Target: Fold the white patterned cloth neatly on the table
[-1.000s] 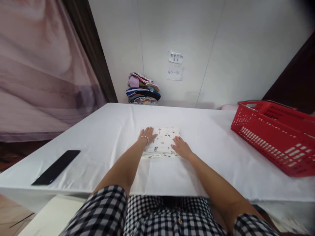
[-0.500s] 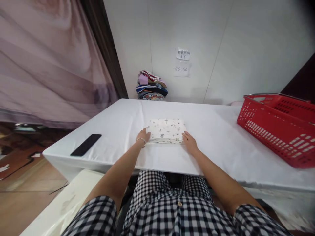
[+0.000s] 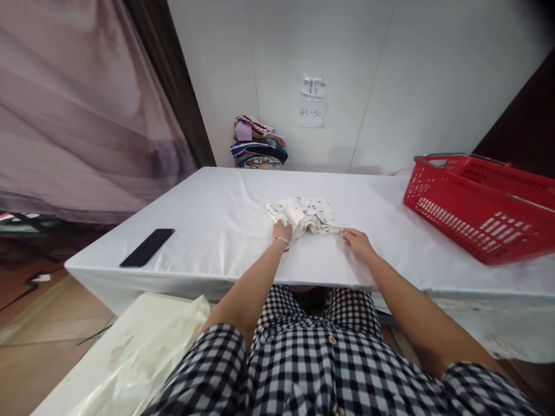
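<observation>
On the white-covered table (image 3: 217, 231) in front of me lies a folded white cloth (image 3: 310, 208) with a small dark print. Its near edge is bunched up in the middle, and its layers show there. My left hand (image 3: 282, 231), with a bracelet at the wrist, is closed on the near left part of the cloth; some of its fingers are hidden by the fabric. At the near right corner, my right hand (image 3: 356, 240) pinches the cloth's edge between thumb and fingers.
A black phone-like slab (image 3: 148, 247) lies at the table's left. The red plastic basket (image 3: 481, 205) stands on the right. Folded fabrics (image 3: 259, 144) are stacked beyond the far edge, against the wall. Paper signs (image 3: 312, 101) hang there. A pale plastic-covered surface (image 3: 143, 346) is at lower left.
The cloth has gone from flat and rectangular to bunched along its near edge. My left hand has moved right and gripped it; my right hand now pinches its corner. The view has shifted slightly.
</observation>
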A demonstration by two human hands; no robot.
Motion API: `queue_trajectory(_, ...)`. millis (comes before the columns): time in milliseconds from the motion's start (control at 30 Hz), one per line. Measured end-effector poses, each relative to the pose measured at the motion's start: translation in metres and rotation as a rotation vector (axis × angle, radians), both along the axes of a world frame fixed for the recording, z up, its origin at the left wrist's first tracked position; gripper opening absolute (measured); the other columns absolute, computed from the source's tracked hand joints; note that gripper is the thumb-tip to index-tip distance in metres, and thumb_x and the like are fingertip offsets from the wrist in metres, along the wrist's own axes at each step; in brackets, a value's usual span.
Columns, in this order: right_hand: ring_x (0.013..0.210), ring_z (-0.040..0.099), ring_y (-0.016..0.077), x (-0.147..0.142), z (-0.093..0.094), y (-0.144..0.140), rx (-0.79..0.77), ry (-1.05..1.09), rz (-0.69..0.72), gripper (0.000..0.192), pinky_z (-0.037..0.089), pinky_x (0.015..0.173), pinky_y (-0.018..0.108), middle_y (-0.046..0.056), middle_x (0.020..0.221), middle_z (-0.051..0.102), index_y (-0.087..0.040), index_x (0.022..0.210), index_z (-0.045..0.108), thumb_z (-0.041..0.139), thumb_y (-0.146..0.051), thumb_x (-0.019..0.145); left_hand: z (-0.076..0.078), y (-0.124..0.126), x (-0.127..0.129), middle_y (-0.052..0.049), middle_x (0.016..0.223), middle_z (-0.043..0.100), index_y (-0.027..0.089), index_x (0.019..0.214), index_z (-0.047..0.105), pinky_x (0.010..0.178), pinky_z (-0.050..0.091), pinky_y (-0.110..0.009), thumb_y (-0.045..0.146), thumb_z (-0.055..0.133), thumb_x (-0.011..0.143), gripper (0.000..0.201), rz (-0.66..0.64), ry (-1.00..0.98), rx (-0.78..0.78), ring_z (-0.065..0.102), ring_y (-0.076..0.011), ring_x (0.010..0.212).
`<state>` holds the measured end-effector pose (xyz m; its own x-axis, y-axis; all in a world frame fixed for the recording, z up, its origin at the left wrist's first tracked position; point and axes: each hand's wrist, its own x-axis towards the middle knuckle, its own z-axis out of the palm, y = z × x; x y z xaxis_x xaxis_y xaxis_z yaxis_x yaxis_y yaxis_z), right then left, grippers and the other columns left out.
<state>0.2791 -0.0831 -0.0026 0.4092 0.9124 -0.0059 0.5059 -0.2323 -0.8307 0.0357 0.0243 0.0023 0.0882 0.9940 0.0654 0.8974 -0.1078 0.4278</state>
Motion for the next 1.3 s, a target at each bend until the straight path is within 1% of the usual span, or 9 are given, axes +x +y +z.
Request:
queue_trajectory(200, 0.079, 0.064, 0.0166, 0.001, -0.001, 0.022, -0.086, 0.007, -0.039, 0.053, 0.051, 0.064, 0.027, 0.01, 0.101, 0.067, -0.013, 0.128, 0.047, 0.041, -0.042, 0.084, 0.007, 0.008, -0.057, -0.012, 0.125, 0.056, 0.013, 0.129, 0.043, 0.088, 0.044, -0.029, 0.033, 0.043, 0.085, 0.048, 0.135, -0.115, -0.049, 0.055, -0.0212, 0.11)
queue_trajectory(367, 0.088, 0.062, 0.024, -0.008, 0.008, 0.064, -0.185, -0.102, -0.052, 0.065, 0.048, 0.074, 0.034, 0.014, 0.111, 0.062, -0.014, 0.13, 0.046, 0.049, -0.052, 0.077, -0.003, 0.006, -0.076, -0.007, 0.123, 0.057, 0.019, 0.127, 0.046, 0.092, 0.042, -0.027, 0.038, 0.047, 0.083, 0.048, 0.168, -0.251, 0.003, 0.054, -0.0189, 0.11)
queue_trajectory(533, 0.11, 0.052, 0.0288, -0.019, 0.016, 0.08, -0.202, -0.19, -0.011, 0.068, 0.041, 0.088, 0.035, 0.013, 0.124, 0.054, -0.015, 0.129, 0.046, 0.062, -0.041, 0.068, -0.007, 0.003, -0.073, -0.007, 0.122, 0.057, 0.017, 0.128, 0.045, 0.093, 0.042, -0.027, 0.038, 0.048, 0.082, 0.05, 0.189, -0.331, 0.009, 0.055, -0.0189, 0.108)
queue_trajectory(700, 0.097, 0.058, 0.0223, 0.012, 0.01, 0.061, -0.088, -0.196, -0.108, 0.065, 0.043, 0.082, 0.03, 0.008, 0.112, 0.061, -0.021, 0.132, 0.042, 0.057, -0.039, 0.071, -0.008, -0.016, -0.04, -0.009, 0.123, 0.055, 0.015, 0.129, 0.043, 0.095, 0.042, -0.028, 0.03, 0.053, 0.08, 0.053, 0.095, -0.37, 0.031, 0.053, -0.0189, 0.11)
queue_trajectory(867, 0.093, 0.058, 0.0238, 0.041, 0.005, 0.041, -0.188, -0.32, -0.177, 0.061, 0.043, 0.08, 0.033, 0.009, 0.105, 0.062, -0.022, 0.132, 0.042, 0.051, -0.046, 0.076, -0.011, -0.029, -0.015, -0.008, 0.117, 0.059, 0.015, 0.128, 0.045, 0.091, 0.045, -0.028, 0.03, 0.058, 0.076, 0.055, 0.03, -0.44, 0.014, 0.057, -0.0188, 0.103)
queue_trajectory(967, 0.1, 0.055, 0.0268, 0.038, 0.009, 0.035, -0.207, -0.483, -0.112, 0.054, 0.043, 0.082, 0.037, 0.012, 0.112, 0.059, -0.021, 0.13, 0.044, 0.044, -0.042, 0.081, -0.01, -0.03, -0.021, -0.006, 0.107, 0.063, 0.016, 0.127, 0.045, 0.079, 0.048, -0.025, 0.032, 0.059, 0.076, 0.054, 0.047, -0.523, -0.043, 0.061, -0.0149, 0.086)
queue_trajectory(1100, 0.111, 0.048, 0.0282, 0.013, 0.02, 0.034, 0.147, -0.728, 0.06, 0.042, 0.038, 0.093, 0.043, 0.014, 0.119, 0.056, -0.015, 0.121, 0.052, 0.042, -0.03, 0.083, -0.006, -0.032, -0.029, -0.003, 0.096, 0.064, 0.018, 0.124, 0.048, 0.071, 0.048, -0.023, 0.036, 0.06, 0.075, 0.053, 0.081, -0.546, -0.062, 0.061, -0.0124, 0.075)
queue_trajectory(1200, 0.107, 0.052, 0.0236, -0.025, 0.028, 0.036, 0.418, -0.628, 0.304, 0.036, 0.04, 0.094, 0.039, 0.011, 0.114, 0.059, -0.017, 0.115, 0.056, 0.043, -0.031, 0.085, -0.004, -0.03, -0.029, -0.002, 0.086, 0.064, 0.018, 0.121, 0.05, 0.067, 0.046, -0.023, 0.04, 0.061, 0.074, 0.053, 0.102, -0.59, -0.073, 0.061, -0.0131, 0.072)
queue_trajectory(1300, 0.107, 0.052, 0.0205, -0.07, 0.033, 0.043, 0.496, -0.491, 0.528, 0.033, 0.04, 0.094, 0.036, 0.008, 0.113, 0.06, -0.019, 0.114, 0.057, 0.045, -0.031, 0.086, -0.005, -0.02, -0.03, -0.003, 0.079, 0.065, 0.016, 0.114, 0.055, 0.063, 0.045, -0.023, 0.043, 0.055, 0.079, 0.044, 0.136, -0.668, -0.108, 0.06, -0.0131, 0.067)
